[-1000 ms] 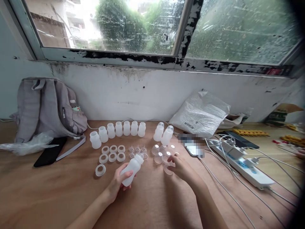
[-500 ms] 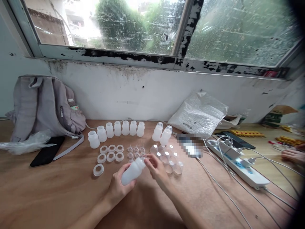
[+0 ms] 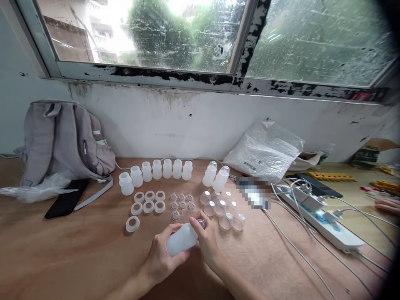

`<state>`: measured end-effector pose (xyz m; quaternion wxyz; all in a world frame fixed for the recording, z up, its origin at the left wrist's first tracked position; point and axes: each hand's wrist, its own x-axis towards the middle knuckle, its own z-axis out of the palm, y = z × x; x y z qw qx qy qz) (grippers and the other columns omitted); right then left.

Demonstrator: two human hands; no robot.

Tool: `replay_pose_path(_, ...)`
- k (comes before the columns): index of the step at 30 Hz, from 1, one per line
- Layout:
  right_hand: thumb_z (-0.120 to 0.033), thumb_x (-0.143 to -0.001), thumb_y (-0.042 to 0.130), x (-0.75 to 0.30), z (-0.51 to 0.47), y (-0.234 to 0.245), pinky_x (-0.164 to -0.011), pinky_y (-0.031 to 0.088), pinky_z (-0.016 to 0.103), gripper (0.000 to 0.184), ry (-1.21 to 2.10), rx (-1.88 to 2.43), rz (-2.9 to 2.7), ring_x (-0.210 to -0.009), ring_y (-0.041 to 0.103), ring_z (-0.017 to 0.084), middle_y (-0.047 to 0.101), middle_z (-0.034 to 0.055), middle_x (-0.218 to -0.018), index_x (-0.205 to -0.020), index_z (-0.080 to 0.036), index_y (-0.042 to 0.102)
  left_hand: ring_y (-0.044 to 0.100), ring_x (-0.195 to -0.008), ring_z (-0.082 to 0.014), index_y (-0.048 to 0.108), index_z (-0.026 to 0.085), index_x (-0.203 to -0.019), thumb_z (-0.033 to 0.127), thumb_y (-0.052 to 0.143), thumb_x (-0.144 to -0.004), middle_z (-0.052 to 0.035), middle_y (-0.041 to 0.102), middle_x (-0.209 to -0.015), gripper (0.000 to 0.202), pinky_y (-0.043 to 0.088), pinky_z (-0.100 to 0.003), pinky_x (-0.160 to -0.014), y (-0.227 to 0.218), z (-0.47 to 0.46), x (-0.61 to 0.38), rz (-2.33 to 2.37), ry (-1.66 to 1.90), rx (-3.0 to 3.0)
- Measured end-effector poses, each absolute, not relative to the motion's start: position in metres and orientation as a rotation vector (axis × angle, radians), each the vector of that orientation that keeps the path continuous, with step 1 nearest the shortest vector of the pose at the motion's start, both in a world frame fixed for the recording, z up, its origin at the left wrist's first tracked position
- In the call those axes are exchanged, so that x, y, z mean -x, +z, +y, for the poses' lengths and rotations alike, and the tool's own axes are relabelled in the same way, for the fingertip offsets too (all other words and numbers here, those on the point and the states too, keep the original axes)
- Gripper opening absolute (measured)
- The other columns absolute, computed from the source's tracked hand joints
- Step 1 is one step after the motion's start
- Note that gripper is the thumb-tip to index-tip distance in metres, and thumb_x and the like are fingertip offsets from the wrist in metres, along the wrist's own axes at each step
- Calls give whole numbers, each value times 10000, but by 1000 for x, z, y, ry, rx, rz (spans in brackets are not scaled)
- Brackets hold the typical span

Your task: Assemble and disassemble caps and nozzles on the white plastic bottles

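Observation:
My left hand [image 3: 164,254] is wrapped around the body of a frosted white baby bottle [image 3: 183,240], which is tilted with its neck to the right. My right hand [image 3: 204,235] is closed at the neck end, its fingers on a clear bottle nipple [image 3: 201,223] that shows partly between them. How the nipple sits on the neck is hidden by the fingers. Just beyond my hands lie several clear nipples [image 3: 175,215] in rows. White collar rings [image 3: 133,223] lie to the left, and clear caps [image 3: 225,222] stand to the right.
Several open bottles [image 3: 126,184] stand in a curved row at the back; two capped bottles [image 3: 221,179] stand right of them. A grey backpack [image 3: 62,141] and black phone [image 3: 65,200] are at left. A power strip [image 3: 325,225] with cables lies right, near another person's hand [image 3: 387,206].
The bottle has come closer to me and slightly right, tilting flatter. My right hand has moved with it and now closes around the neck end. The view has shifted slightly.

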<state>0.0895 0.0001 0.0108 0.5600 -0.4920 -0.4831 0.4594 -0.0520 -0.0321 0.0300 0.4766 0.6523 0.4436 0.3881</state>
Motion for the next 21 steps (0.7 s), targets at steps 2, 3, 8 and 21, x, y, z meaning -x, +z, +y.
replay_pose_path(2, -389, -710, 571, -90, -1, 12, -420, 284, 193, 302, 1091, 1127, -1147, -462, 334, 77, 355, -64, -505, -617, -199, 356, 547, -615, -124, 509, 168, -1025, 263, 622, -612, -33, 606, -840, 438, 402, -194, -496, 28, -34, 50, 1003, 918, -1367)
replay_pose_path(3, -392, -712, 566, -91, -2, 13, -419, 282, 194, 299, 1101, 1101, -1165, -462, 333, 77, 353, -64, -507, -619, -198, 358, 526, -540, -102, 509, 159, -1016, 297, 597, -632, -30, 598, -796, 417, 355, -178, -426, 25, -35, 48, 956, 881, -1220)
replay_pose_path(8, -430, -709, 553, -98, -3, 24, -432, 277, 196, 275, 1160, 943, -1296, -488, 354, 81, 383, -52, -559, -682, -198, 408, 387, -311, -35, 502, 109, -999, 425, 440, -711, -27, 548, -650, 433, 74, -164, -295, 8, -36, 44, 688, 729, -634)
replay_pose_path(21, -432, -824, 418, -100, 6, 19, -411, 258, 205, 234, 1251, 942, -1182, -432, 336, 65, 375, -57, -581, -876, -209, 467, 401, -336, -28, 490, 144, -897, 399, 468, -729, -19, 552, -677, 306, 113, -153, -306, 17, -17, 69, 783, 860, -738)
